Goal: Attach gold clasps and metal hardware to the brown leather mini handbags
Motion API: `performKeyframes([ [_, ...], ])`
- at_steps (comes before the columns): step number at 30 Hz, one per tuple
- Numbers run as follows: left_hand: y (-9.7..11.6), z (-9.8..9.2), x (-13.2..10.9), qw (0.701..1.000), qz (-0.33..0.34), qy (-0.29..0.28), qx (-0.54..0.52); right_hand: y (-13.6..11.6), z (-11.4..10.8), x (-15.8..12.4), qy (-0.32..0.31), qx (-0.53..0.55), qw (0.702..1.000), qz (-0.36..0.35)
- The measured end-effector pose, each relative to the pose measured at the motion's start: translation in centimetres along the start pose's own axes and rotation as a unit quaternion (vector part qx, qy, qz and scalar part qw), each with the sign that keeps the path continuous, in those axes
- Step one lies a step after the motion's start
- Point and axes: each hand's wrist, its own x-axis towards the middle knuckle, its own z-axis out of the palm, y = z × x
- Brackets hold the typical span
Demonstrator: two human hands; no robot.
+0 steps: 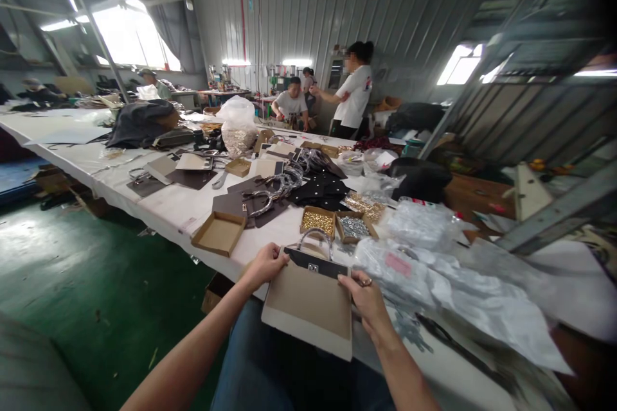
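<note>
Panel (308, 302), tan, rectangular, board-like, appears light and fairly stiff; best held by its 2 upper corners. Left hand (268, 264) and right hand (365, 297) pinch there, fingers closed on it.

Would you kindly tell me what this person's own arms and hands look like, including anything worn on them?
The forearms are bare, with no sleeves in view. The left hand and right hand are ungloved, and the right wears a ring on one finger. No watch or bracelet shows.

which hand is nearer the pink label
Right. The right hand, at the right edge of the panel, is just left of the pink label; the left hand is farther left, at the opposite edge.
</note>
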Motion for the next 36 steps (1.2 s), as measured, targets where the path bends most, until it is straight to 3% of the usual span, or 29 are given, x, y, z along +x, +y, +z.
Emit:
performKeyframes([
  [6, 0.9, 0.6, 0.6, 0.996, -0.07, -0.015, 0.05, 0.4, -0.2, 0.5, 0.001, -0.031, 0.999, 0.024],
  [15, 0.3, 0.6, 1.5, 0.987, 0.017, 0.043, 0.152, -0.5, -0.5, 0.4, -0.072, 0.082, 0.988, 0.106],
  [20, 0.7, -0.5, 2.0, 0.997, -0.026, -0.03, 0.059, 0.1, -0.8, 0.8, -0.077, 0.076, 0.988, 0.106],
  [24, 0.6, -0.4, 2.2, 0.998, -0.029, -0.02, 0.042, 0.4, -0.7, 0.9, -0.068, 0.074, 0.989, 0.104],
  [31, -1.7, 0.3, 1.9, 0.997, -0.009, -0.04, -0.068, -0.9, -0.4, 1.4, -0.062, 0.082, 0.991, 0.086],
  [36, -1.7, -0.1, 0.6, 0.999, -0.044, -0.004, -0.003, -2.4, 0.3, 3.5, -0.095, 0.02, 0.994, 0.059],
])
